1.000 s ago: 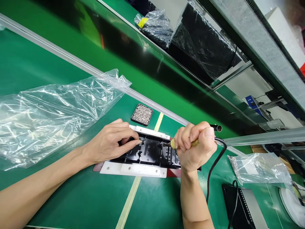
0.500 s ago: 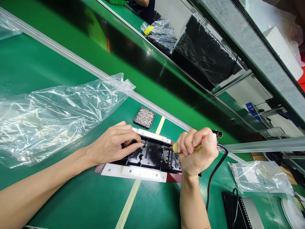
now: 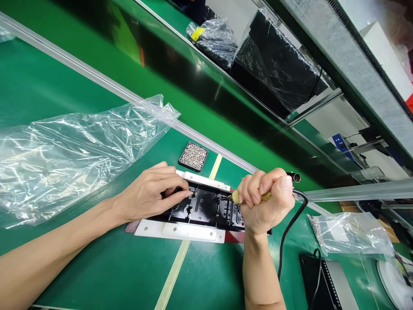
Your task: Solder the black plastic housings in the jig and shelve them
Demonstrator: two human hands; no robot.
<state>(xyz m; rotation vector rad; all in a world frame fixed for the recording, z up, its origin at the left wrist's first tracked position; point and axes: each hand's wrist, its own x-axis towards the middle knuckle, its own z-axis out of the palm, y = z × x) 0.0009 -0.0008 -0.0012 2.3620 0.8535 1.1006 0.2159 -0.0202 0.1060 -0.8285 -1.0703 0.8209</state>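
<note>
A long black plastic housing point(image 3: 204, 210) with ribs and small bosses lies in a holder with white side rails point(image 3: 151, 228). My right hand point(image 3: 266, 200) is closed round the yellow handle of a soldering iron point(image 3: 236, 196), whose black cable hangs down to the right. The iron's tip points left, down into the right half of the housing. Over the housing's left end, my left hand point(image 3: 146, 191) has thumb and index finger drawn together in a pinch. What is between those fingertips, if anything, is too small to make out.
Beyond the holder, a small black tray point(image 3: 183, 165) carries many tiny metal pieces. A clear plastic bag point(image 3: 80, 155) spreads across the left. Another bag point(image 3: 351, 234) and a black-and-grey object point(image 3: 325, 280) lie at right. A metal rail point(image 3: 106, 84) crosses the green table.
The view has shifted slightly, so everything sits a little higher and further left. Both hands keep nearly the same pose over the housing, with the iron's tip in about the same place.
</note>
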